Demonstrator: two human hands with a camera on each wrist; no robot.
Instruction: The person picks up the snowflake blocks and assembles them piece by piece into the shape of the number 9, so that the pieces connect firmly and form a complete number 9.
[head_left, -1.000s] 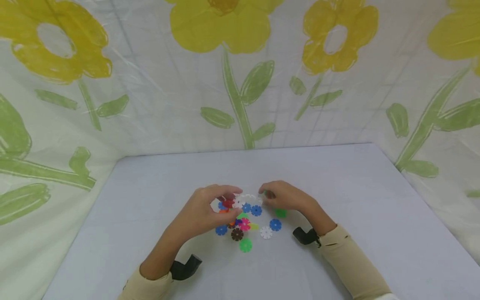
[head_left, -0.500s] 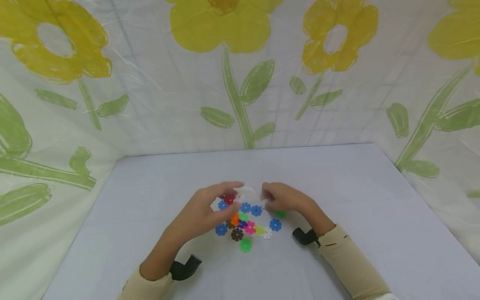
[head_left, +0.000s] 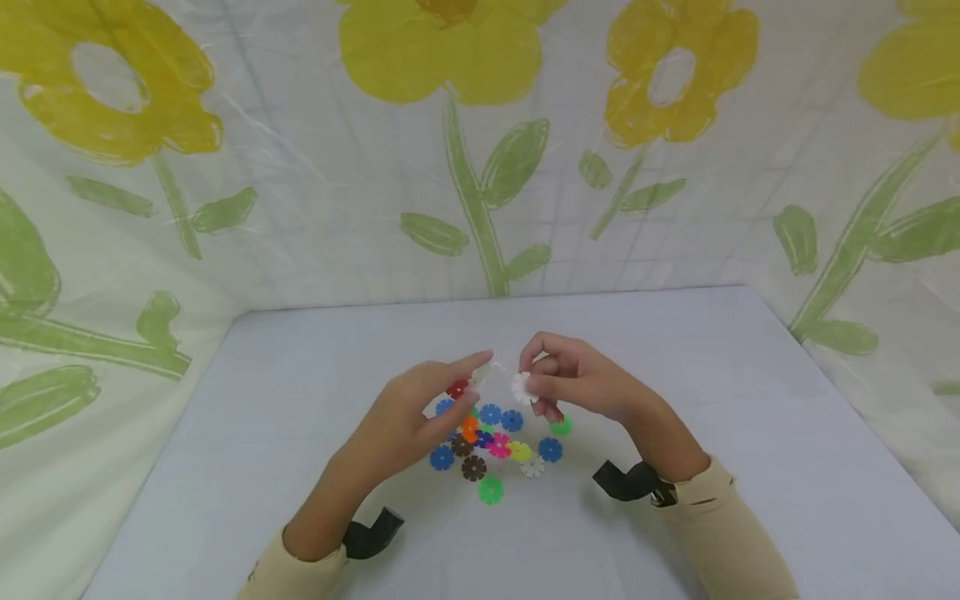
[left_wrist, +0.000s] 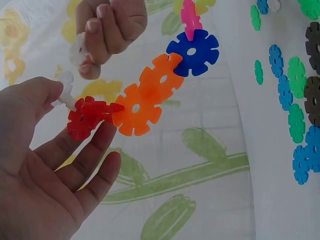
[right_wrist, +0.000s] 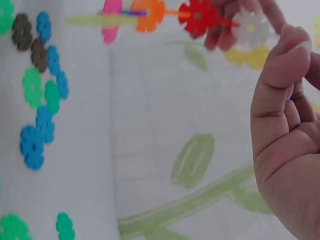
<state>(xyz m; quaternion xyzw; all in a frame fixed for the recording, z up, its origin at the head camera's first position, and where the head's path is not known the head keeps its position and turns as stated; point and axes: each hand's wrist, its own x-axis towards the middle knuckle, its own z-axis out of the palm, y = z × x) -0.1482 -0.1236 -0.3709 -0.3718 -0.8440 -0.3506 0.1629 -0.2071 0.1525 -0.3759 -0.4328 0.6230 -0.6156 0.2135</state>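
My left hand (head_left: 476, 385) is raised over the pale table (head_left: 675, 358) and pinches the end of a chain of snowflake discs (head_left: 465, 417). In the left wrist view the chain runs from a white disc (left_wrist: 65, 86) between the thumb and fingers of my left hand (left_wrist: 70, 107), through a red disc (left_wrist: 87, 117), two orange discs (left_wrist: 135, 112), a blue disc (left_wrist: 192, 50) and a pink disc (left_wrist: 190, 17). My right hand (head_left: 534, 379) pinches a single white disc (head_left: 521, 387) close to the chain's white end. The two pieces are a small gap apart.
Several loose discs lie under the hands: blue (head_left: 441, 457), brown (head_left: 473, 467), green (head_left: 490, 489), white (head_left: 532, 467). Flower-printed plastic sheeting (head_left: 480, 167) walls the table on three sides. Black wrist straps (head_left: 372, 533) sit near the front edge.
Both hands have risen from the pile. The left lifted the chain off the table and the right came up with a white disc toward it.
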